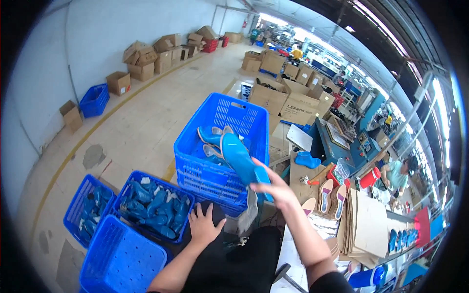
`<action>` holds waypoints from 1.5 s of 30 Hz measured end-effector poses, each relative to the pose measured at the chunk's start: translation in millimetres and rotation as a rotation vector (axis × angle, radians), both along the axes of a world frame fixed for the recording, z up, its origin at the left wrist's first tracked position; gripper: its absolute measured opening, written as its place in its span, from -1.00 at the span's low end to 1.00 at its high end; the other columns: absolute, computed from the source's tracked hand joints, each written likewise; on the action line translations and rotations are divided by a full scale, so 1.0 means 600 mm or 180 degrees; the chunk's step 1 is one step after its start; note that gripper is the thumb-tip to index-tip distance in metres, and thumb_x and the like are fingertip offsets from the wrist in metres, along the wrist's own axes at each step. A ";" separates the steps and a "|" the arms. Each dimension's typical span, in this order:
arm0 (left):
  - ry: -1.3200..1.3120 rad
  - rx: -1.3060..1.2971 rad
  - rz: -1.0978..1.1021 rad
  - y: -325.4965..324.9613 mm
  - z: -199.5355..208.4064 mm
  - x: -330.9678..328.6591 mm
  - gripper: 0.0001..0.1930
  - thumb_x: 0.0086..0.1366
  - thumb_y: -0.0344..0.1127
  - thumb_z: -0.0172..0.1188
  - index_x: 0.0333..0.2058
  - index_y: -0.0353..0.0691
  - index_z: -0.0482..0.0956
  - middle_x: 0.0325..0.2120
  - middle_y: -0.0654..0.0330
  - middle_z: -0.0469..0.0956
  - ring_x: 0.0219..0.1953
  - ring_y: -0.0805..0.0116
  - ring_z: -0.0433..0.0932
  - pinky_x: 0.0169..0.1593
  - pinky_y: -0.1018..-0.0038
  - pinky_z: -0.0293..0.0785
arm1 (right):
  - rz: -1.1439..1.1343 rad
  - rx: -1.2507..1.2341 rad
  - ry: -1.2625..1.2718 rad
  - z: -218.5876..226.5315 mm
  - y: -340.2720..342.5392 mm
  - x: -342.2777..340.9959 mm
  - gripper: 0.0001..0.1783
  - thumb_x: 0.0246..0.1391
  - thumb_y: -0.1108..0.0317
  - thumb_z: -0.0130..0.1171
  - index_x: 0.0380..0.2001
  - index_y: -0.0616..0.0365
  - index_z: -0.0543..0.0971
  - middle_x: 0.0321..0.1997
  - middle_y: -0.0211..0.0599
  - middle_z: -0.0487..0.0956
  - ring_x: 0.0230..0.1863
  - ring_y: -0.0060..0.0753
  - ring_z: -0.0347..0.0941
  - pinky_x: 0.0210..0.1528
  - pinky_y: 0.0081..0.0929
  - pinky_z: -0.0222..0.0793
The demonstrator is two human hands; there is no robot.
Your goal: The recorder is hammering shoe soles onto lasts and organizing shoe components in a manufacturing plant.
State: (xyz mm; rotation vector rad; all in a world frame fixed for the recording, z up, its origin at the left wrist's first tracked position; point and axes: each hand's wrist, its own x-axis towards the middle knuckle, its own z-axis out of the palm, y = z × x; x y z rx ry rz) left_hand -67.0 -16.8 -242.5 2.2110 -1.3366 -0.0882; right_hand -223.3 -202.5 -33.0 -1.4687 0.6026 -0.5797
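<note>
My right hand [274,188] grips a shiny blue shoe last [237,154] by its heel end, with a pale insole edge along its sole. The last reaches over the near rim of a tall blue crate [210,168], inside which other blue lasts [211,136] lie. A greyish strip [249,212] hangs below my right hand; I cannot tell what it is attached to. My left hand [206,223] lies on my dark-clothed knee with its fingers spread, holding nothing. Beside it stands a low blue crate [128,219] full of blue lasts [159,210].
Another crate with blue lasts [90,210] and an empty blue crate [122,263] stand at left. On the workbench at right are insoles [325,195], cardboard sheets [366,219], a hammer [288,276] and a blue last [308,160]. Cardboard boxes [298,105] stand beyond; a person [395,176] sits far right.
</note>
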 end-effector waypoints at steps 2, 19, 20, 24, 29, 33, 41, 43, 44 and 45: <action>0.0072 -0.0147 0.0054 -0.005 -0.016 0.006 -0.26 0.31 0.28 0.28 0.32 -0.03 0.52 0.38 -0.31 0.33 0.28 -0.52 0.37 0.35 -0.31 0.27 | 0.0078 0.0173 0.0304 -0.008 -0.089 0.061 -0.11 -0.04 0.44 0.50 0.42 0.18 0.46 0.11 -0.18 0.68 0.18 -0.28 0.59 0.30 -0.32 0.43; 0.0032 -0.0085 -0.0395 -0.038 -0.023 0.015 -0.37 0.41 0.06 0.29 0.33 -0.14 0.48 0.37 -0.30 0.36 0.36 -0.37 0.38 0.37 -0.08 0.34 | -0.2639 -0.3150 0.1020 -0.158 0.112 -0.344 -0.76 0.29 0.39 0.31 0.00 0.11 0.73 -0.14 -0.15 0.74 -0.15 -0.08 0.69 -0.06 -0.22 0.60; 0.0049 -0.0106 -0.0520 -0.045 -0.022 0.002 -0.36 0.42 0.07 0.28 0.35 -0.12 0.47 0.39 -0.28 0.35 0.37 -0.39 0.36 0.38 -0.07 0.33 | -0.3054 -0.3296 0.1509 -0.177 0.159 -0.443 -0.71 0.20 0.45 0.37 0.00 0.08 0.75 -0.17 -0.14 0.71 -0.11 -0.08 0.66 -0.05 -0.18 0.56; 0.0047 -0.0014 -0.0431 -0.035 0.069 -0.054 -0.31 0.40 0.28 0.25 0.27 -0.13 0.59 0.25 -0.29 0.50 0.27 -0.36 0.47 0.29 -0.11 0.43 | -0.5182 -0.3532 0.3157 -0.180 0.333 -0.725 -0.68 0.11 0.45 0.42 -0.05 0.18 0.65 -0.03 -0.06 0.65 0.07 0.05 0.52 0.16 -0.14 0.42; -0.0185 0.0329 -0.0536 -0.057 0.062 -0.092 -0.26 0.40 0.35 0.19 0.35 -0.03 0.51 0.32 -0.24 0.44 0.30 -0.33 0.45 0.32 -0.13 0.38 | -0.7718 -0.2205 0.3087 -0.216 0.479 -1.015 -0.04 0.03 0.02 0.58 0.38 0.12 0.33 0.19 0.08 0.53 0.22 0.08 0.46 0.32 -0.04 0.30; -0.0459 0.0606 -0.0487 -0.049 0.066 -0.101 -0.23 0.43 0.37 0.13 0.41 0.00 0.44 0.39 -0.22 0.36 0.35 -0.37 0.38 0.41 -0.14 0.28 | -0.7283 -0.1288 0.2652 -0.250 0.429 -1.143 0.61 -0.28 -0.14 0.75 0.62 0.09 -0.14 0.57 0.29 0.13 0.56 0.22 0.14 0.60 -0.03 0.05; -0.0068 0.0669 -0.0080 -0.057 0.028 -0.077 -0.29 0.35 0.08 0.35 0.40 -0.01 0.43 0.44 -0.22 0.29 0.38 -0.41 0.32 0.41 -0.10 0.31 | -0.8851 -0.1743 0.2761 -0.319 0.341 -1.363 0.80 -0.53 -0.29 0.78 0.61 0.32 -0.12 0.37 0.38 0.48 0.34 0.28 0.49 0.43 0.01 0.33; -0.0129 0.0456 -0.0218 -0.048 0.020 -0.073 -0.28 0.31 0.08 0.38 0.38 0.00 0.45 0.43 -0.23 0.30 0.33 -0.42 0.35 0.38 -0.11 0.34 | -0.8648 -0.1586 0.2462 -0.306 0.358 -1.364 0.63 -0.48 -0.25 0.77 0.57 0.30 0.11 0.35 0.26 0.54 0.32 0.27 0.52 0.40 0.04 0.36; -0.0142 0.0436 -0.0264 -0.047 0.020 -0.070 -0.29 0.30 0.09 0.37 0.37 0.02 0.47 0.43 -0.23 0.29 0.34 -0.40 0.35 0.36 -0.10 0.35 | -0.8627 -0.1356 0.2330 -0.300 0.367 -1.357 0.52 -0.47 -0.22 0.77 0.52 0.25 0.23 0.32 0.16 0.58 0.29 0.23 0.55 0.38 0.06 0.38; -0.0115 0.0503 -0.0200 -0.043 0.029 -0.072 -0.28 0.29 0.10 0.37 0.37 0.03 0.47 0.44 -0.22 0.29 0.34 -0.40 0.35 0.37 -0.11 0.34 | -0.8627 -0.1215 0.2472 -0.298 0.363 -1.339 0.49 -0.46 -0.20 0.78 0.51 0.22 0.25 0.31 0.13 0.60 0.28 0.21 0.56 0.38 0.05 0.39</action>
